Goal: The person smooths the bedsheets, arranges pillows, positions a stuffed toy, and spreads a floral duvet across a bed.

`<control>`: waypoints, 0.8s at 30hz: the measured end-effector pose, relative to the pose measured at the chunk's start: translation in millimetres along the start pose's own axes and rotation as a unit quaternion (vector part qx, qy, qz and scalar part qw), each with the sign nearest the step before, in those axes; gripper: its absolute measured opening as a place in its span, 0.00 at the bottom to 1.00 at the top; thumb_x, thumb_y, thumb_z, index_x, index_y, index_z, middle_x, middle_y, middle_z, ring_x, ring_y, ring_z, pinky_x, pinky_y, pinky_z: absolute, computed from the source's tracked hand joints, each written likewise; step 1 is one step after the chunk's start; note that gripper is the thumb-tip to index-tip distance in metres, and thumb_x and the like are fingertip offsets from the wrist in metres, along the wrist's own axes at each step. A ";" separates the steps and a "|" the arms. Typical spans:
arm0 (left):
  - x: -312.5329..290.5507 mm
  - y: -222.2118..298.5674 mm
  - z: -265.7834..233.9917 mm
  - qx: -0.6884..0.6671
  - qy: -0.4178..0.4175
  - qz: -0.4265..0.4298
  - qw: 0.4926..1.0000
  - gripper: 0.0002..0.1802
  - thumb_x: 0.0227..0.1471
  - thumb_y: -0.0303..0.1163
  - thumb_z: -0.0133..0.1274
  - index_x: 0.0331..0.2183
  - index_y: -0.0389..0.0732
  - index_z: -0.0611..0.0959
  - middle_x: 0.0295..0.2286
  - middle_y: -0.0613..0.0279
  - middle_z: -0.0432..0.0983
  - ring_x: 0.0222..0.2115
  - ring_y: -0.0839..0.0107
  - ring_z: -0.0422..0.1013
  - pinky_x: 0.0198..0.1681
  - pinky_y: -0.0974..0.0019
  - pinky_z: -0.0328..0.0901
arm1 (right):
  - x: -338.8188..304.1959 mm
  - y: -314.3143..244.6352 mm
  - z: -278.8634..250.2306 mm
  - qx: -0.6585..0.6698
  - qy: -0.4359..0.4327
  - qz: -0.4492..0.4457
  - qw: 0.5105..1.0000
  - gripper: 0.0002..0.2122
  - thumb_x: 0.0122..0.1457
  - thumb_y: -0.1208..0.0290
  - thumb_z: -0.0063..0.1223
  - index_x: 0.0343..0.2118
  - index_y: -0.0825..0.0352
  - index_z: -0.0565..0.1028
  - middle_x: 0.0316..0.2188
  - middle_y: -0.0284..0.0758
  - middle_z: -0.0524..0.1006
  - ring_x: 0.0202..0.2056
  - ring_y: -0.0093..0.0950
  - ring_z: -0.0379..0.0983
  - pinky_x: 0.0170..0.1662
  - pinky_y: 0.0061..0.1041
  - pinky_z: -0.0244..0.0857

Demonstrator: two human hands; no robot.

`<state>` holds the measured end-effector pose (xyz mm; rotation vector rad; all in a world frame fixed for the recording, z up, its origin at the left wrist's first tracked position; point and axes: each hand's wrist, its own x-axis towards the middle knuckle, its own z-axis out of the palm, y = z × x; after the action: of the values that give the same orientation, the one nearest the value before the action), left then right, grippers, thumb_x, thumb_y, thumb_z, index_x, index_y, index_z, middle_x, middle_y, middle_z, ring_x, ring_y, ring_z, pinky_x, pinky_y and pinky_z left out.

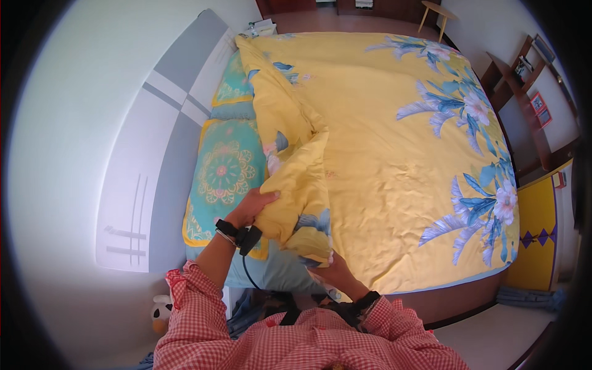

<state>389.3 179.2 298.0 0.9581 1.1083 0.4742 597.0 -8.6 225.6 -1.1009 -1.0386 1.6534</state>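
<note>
— What have your hands got?

— My left hand [254, 206] clenches a bunched fold of the soft yellow floral duvet [382, 160]; my right hand [333, 268] pinches its wrinkled corner at six o'clock.

— And beneath it?

— A teal medallion-patterned pillow [225, 169] at nine o'clock.

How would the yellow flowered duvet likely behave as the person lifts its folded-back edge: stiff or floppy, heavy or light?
Probably floppy: the yellow duvet bunches into soft folds where the left hand and right hand grip it. Likely light for its size, since its gathered edge is held up by two hands. It may drag rather than slide, as it covers the whole bed.
</note>
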 end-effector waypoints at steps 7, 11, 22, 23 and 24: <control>23.4 40.5 72.1 -0.010 -0.093 0.113 0.989 0.15 0.48 0.35 0.51 0.38 0.37 0.75 0.29 0.65 0.74 0.28 0.78 0.70 0.30 0.73 0.65 | -51.1 108.9 -15.3 -0.096 0.149 -0.002 0.984 0.38 0.40 0.73 0.64 0.54 0.67 0.54 0.44 0.36 0.68 0.45 0.26 0.64 0.47 0.25 0.60; -6.9 112.7 59.2 -0.011 -0.098 0.249 0.963 0.13 0.48 0.35 0.52 0.34 0.37 0.75 0.27 0.68 0.73 0.26 0.80 0.70 0.28 0.73 0.65 | -19.0 51.4 28.0 0.028 0.210 0.126 0.969 0.19 0.45 0.78 0.57 0.43 0.69 0.69 0.34 0.31 0.74 0.35 0.20 0.70 0.37 0.19 0.64; -365.0 162.9 -195.9 0.051 0.347 0.351 0.868 0.19 0.50 0.34 0.48 0.42 0.31 0.71 0.37 0.54 0.72 0.34 0.66 0.71 0.38 0.68 0.66 | 21.3 -117.3 202.1 -0.247 -0.134 -0.150 0.948 0.11 0.49 0.73 0.52 0.37 0.65 0.71 0.23 0.34 0.74 0.24 0.29 0.71 0.28 0.24 0.63; -364.6 128.0 -222.9 0.024 0.357 0.344 0.868 0.19 0.50 0.34 0.48 0.42 0.31 0.70 0.36 0.56 0.72 0.34 0.68 0.71 0.38 0.68 0.66 | 25.9 -97.5 206.8 -0.271 -0.140 -0.152 0.940 0.13 0.48 0.70 0.52 0.38 0.64 0.71 0.25 0.38 0.74 0.27 0.35 0.71 0.31 0.27 0.63; -375.5 93.8 -235.8 0.043 0.423 0.321 0.846 0.20 0.50 0.34 0.49 0.42 0.31 0.71 0.35 0.57 0.72 0.33 0.70 0.70 0.37 0.70 0.65 | 31.8 -75.4 217.4 -0.286 -0.158 -0.159 0.931 0.14 0.47 0.66 0.52 0.38 0.63 0.70 0.28 0.42 0.74 0.31 0.41 0.71 0.34 0.31 0.64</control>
<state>35.2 46.6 548.0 1.2362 1.5815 1.5152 398.8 5.3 345.9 -0.9595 -1.8894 1.3146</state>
